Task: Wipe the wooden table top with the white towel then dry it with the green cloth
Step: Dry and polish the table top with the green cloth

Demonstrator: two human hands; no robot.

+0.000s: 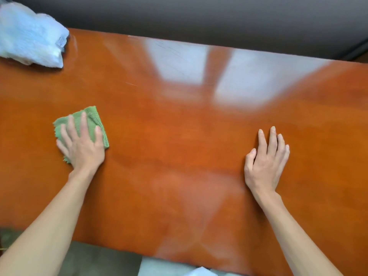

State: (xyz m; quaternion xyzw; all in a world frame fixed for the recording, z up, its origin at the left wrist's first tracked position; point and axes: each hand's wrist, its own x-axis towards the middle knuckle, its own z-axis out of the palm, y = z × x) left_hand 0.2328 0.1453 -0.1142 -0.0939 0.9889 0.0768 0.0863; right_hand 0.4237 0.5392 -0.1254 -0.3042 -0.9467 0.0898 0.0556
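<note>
Now the left hand point(82, 144) presses the folded green cloth point(93, 122) flat with fingers spread, on the wooden table top point(179, 136) near its left side, so the undried stretch runs rightward toward the idle right hand point(265, 162) (fingers straight, resting on wood), white towel point(29, 34) parked far-left.

You get bright, even daylight. Two pale window reflections glare off the glossy orange-brown wooden table top point(179, 136) at far centre-right. Shadows stay faint. The whole frame is slightly soft; wide-angle distortion bows the table's far edge.
</note>
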